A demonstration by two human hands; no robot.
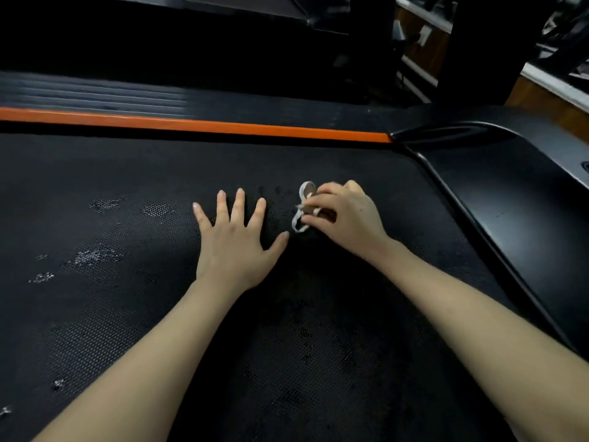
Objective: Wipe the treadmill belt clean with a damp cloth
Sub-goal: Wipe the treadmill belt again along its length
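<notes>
Hands are sharing the middle of the head view, both reaching forward over the treadmill belt (127, 314), whose dark dimpled surface is filling most of the picture. The left hand (236, 240) is lying flat on the belt, palm down, with its fingers straight and spread wide and nothing held under it. Just beside it, the right hand (345, 215) is curling its fingers and pinching a small bunched cloth (307, 190). The cloth is resting on the belt, and its pale edge is looping out past the fingertips towards the left thumb; how much of it is hidden under the palm cannot be told. Pale speckled patches (95, 255) are showing on the belt well to the left of both hands, with smaller flecks scattered nearer the lower left corner. Along the far edge of the belt an orange stripe (204, 124) is running across, with a ribbed black side rail (95, 94) lying behind it. At the right a smooth black cover (510, 199) is bordering the belt, and a strip of brown floor (554, 103) is peeking out beyond it.
</notes>
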